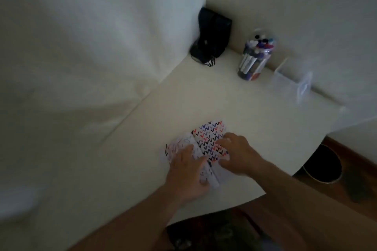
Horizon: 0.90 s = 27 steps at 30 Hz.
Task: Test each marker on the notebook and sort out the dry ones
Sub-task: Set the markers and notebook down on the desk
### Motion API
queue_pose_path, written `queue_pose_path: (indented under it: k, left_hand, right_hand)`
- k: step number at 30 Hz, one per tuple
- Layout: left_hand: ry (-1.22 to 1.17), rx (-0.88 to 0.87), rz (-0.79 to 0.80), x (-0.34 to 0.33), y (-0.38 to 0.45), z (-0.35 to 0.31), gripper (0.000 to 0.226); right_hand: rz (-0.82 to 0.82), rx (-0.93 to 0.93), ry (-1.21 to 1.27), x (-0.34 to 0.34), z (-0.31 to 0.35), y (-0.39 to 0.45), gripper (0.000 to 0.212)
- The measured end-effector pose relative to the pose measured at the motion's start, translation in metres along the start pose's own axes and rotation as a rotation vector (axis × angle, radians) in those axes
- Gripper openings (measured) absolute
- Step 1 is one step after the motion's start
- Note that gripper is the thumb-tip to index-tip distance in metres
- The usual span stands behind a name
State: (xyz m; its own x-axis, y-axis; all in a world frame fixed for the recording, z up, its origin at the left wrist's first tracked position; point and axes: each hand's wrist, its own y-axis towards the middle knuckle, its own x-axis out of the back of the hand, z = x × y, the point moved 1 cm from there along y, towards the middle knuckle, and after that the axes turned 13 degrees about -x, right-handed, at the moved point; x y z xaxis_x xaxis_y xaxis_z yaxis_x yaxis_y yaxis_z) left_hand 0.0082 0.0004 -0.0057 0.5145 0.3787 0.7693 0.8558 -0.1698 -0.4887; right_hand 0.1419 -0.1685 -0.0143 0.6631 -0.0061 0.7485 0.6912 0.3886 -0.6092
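Both forearms reach in from six o'clock and meet over the notebook [210, 140], which lies open near the front edge of the white table [126, 149], its pages crowded with black, red and blue tick marks. One marker [212, 173] rests across the lower page, touching the left hand [187, 173]; that hand lies flat with fingers spread, pressing the left page rather than closing round the pen, though blur leaves this uncertain. At three o'clock of it the right hand [238, 153] sits with fingers bent on the right page, holding nothing that I can make out.

At one o'clock, well apart, stands a clear jar [255, 57] packed with markers, and just to its right an empty clear box [291, 83]. A dark object [212, 36] fills the far corner; a round bin [322, 165] sits below the table edge at three o'clock.

I judge the testing is between pens: next, the marker needs picking up, uncapping and drawing across free paper.
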Motion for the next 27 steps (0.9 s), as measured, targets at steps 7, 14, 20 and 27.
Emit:
queue_pose_path:
  k: [7,14,20,27]
  left_hand:
    - [0.188,0.056,-0.050,-0.019,0.025,0.004,0.107]
    - [0.165,0.089,0.065,-0.004,0.027,0.027,0.110]
    - [0.000,0.154,0.138,0.056,0.042,0.006,0.102]
    - [-0.130,0.090,-0.147,0.151,0.092,-0.040,0.075]
  right_hand:
    - [-0.134,0.052,-0.103,-0.011,-0.013,0.012,0.075]
    - [0.022,0.104,-0.068,0.020,-0.015,0.029,0.069]
    - [-0.155,0.087,0.134,0.116,-0.040,0.050,0.066]
    - [-0.576,0.002,0.304,0.249,-0.075,0.086,0.070]
